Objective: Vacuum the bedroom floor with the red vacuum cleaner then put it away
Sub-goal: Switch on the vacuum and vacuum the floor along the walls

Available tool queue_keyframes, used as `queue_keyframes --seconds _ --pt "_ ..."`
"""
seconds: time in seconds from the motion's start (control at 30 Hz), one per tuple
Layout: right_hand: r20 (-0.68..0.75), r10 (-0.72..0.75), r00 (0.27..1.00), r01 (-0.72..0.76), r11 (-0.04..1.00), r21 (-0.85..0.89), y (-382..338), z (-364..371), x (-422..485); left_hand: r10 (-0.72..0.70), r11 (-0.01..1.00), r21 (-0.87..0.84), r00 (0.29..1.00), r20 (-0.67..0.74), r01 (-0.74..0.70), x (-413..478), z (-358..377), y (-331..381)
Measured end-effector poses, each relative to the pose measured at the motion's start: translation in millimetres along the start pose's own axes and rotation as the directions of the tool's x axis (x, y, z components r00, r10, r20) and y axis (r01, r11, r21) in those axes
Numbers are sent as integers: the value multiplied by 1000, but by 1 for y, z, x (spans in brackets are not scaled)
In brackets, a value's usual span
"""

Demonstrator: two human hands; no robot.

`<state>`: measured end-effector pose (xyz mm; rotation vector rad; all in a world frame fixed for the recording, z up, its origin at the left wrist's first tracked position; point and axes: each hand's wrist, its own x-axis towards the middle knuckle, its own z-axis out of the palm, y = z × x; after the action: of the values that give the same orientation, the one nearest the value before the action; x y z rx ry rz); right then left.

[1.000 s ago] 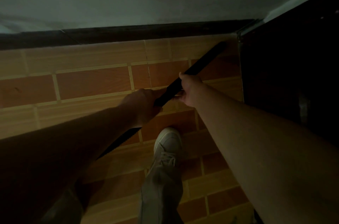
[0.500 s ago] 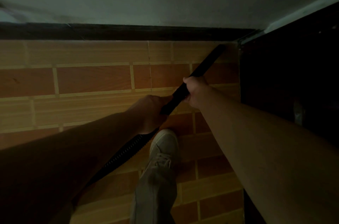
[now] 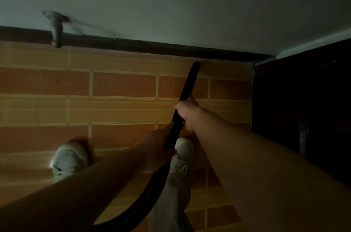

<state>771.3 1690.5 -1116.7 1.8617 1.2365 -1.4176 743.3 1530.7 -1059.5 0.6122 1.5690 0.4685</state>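
Fingers [image 3: 179, 107] of right hand [image 3: 188, 115] curl round black vacuum wand [image 3: 188, 83] mid-length. Left hand [image 3: 157, 148] grips it lower, where ribbed hose [image 3: 150, 191] joins. Wand tip sits at far edge of tiled floor [image 3: 117, 110], just short of dark skirting [image 3: 152, 46], near far right corner beside dark cabinet [image 3: 303, 108]. Right shoe [image 3: 184, 148] under hose; left shoe [image 3: 69, 159] well apart.

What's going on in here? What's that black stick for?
A person is vacuuming the tiled floor. Both hands grip the black tube: the right hand nearer the tip, the left hand lower, where the ribbed hose joins. The tip sits at the floor's edge by the dark skirting, near a dark cabinet.
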Motion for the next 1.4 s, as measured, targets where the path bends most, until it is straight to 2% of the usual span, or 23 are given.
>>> queue_keyframes --seconds 0.3,0.53,0.67,0.8,1.07,1.4 --pt "120 -44 992 70 972 -224 -11 43 -29 -86 964 -253 996 -3 83 -34 -2 -25" --pt "151 -18 988 70 935 -348 -25 85 -43 -91 915 -396 996 -23 75 -58 -18 -38" --pt "173 -25 985 93 914 -395 -33 104 -50 -138 843 -529 990 -35 99 -65 -31 -47" --pt "181 -25 983 102 897 -429 -36 121 -55 -188 807 -579 980 -63 117 -67 -47 -58" --pt "227 -49 973 154 866 -476 -49 140 -61 -198 734 -672 977 -80 94 -67 -66 -68" --pt "272 -54 961 209 788 -580 -70 191 -77 -246 552 -832 965 -96 58 -79 -89 -98"
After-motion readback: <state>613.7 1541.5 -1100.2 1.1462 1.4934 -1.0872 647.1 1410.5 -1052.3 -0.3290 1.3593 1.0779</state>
